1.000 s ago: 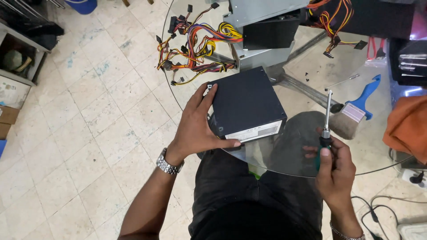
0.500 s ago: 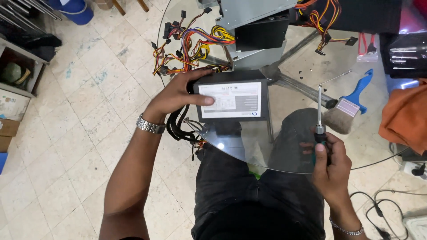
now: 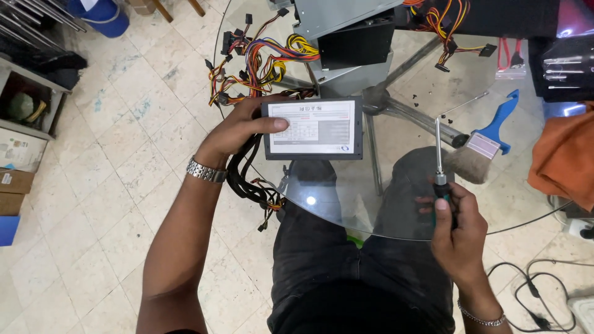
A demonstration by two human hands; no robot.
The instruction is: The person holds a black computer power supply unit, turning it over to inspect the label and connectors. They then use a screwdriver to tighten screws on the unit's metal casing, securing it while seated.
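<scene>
On the glass table (image 3: 396,204) we see the black box (image 3: 312,128), its white rectangular label now facing up, turned since a second ago. Our left hand (image 3: 244,127) clamps its left end; our right hand (image 3: 455,226) grips the upright screwdriver (image 3: 439,167).

I see a round glass bench (image 3: 346,210) carrying a dark power supply box (image 3: 312,128), a blue-handled brush (image 3: 479,142), wire bundles (image 3: 260,59) and a metal case (image 3: 343,37).

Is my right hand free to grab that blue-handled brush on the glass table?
Probably not yet: the right hand is wrapped around the screwdriver. The brush lies just beyond it on the table, with nothing between.
</scene>
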